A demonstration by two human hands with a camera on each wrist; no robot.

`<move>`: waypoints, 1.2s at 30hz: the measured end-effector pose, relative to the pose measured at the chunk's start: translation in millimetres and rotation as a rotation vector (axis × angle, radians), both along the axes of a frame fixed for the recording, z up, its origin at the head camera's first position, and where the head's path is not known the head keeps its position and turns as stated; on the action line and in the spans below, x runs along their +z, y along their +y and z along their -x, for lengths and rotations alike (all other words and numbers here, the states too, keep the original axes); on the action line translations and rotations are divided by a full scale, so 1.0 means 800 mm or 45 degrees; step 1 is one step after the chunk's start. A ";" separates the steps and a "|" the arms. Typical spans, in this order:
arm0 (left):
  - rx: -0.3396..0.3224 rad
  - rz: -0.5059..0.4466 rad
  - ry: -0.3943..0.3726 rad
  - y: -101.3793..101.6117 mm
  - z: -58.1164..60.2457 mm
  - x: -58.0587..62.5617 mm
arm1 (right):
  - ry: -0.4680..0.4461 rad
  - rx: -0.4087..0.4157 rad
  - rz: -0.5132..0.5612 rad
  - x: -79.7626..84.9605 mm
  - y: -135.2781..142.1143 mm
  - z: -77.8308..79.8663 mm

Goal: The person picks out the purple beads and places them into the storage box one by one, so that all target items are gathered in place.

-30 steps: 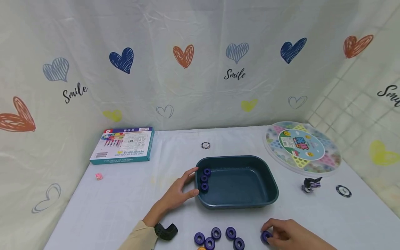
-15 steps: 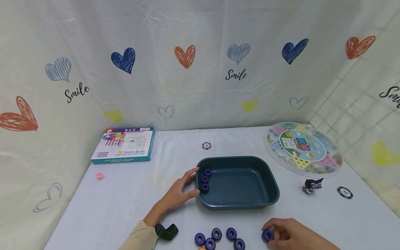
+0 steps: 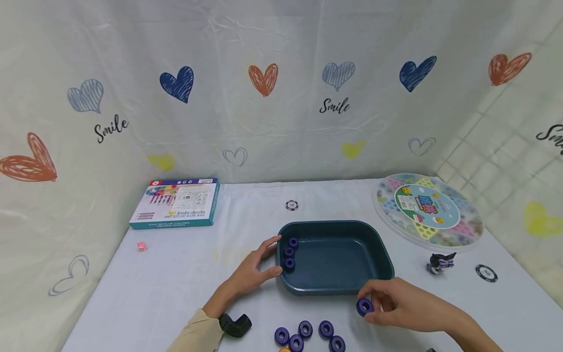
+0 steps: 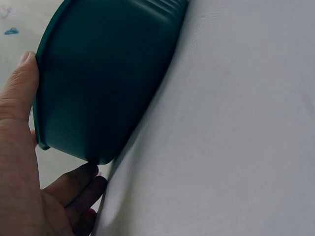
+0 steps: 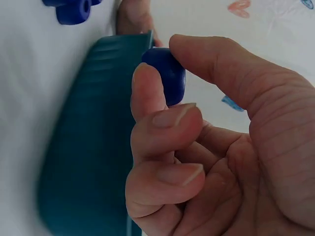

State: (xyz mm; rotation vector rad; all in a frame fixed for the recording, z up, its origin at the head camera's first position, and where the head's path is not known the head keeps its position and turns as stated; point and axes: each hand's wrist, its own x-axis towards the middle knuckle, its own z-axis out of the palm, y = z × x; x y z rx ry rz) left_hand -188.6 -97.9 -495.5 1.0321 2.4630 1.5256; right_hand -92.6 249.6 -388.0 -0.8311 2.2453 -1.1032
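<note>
My right hand pinches a thick purple ring between thumb and fingers, just in front of the tub's near right corner. In the right wrist view the ring shows side-on by the fingertips. A dark teal tub stands mid-table, with three purple rings along its inner left wall. My left hand rests against the tub's left side, fingers spread. In the left wrist view its thumb lies at the rim and other fingertips meet the wall. Several loose purple rings lie in front.
An orange piece shows at the bottom edge. A flat box lies back left, a pink figure before it. A round game board, a dark figure and a chip are at right; another chip lies behind the tub.
My right hand has picked the purple ring up off the table and carried it forward and slightly left, close to the tub. My left hand stays at the tub's side.
</note>
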 end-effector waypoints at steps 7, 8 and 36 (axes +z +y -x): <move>0.002 -0.003 0.003 0.000 0.002 -0.003 | 0.179 0.002 -0.087 0.022 -0.024 0.038; 0.003 -0.003 -0.004 0.001 0.002 -0.003 | 0.187 0.002 -0.108 0.024 -0.027 0.044; 0.004 0.002 -0.003 -0.001 -0.002 0.004 | -0.161 0.231 -0.693 -0.003 -0.141 0.150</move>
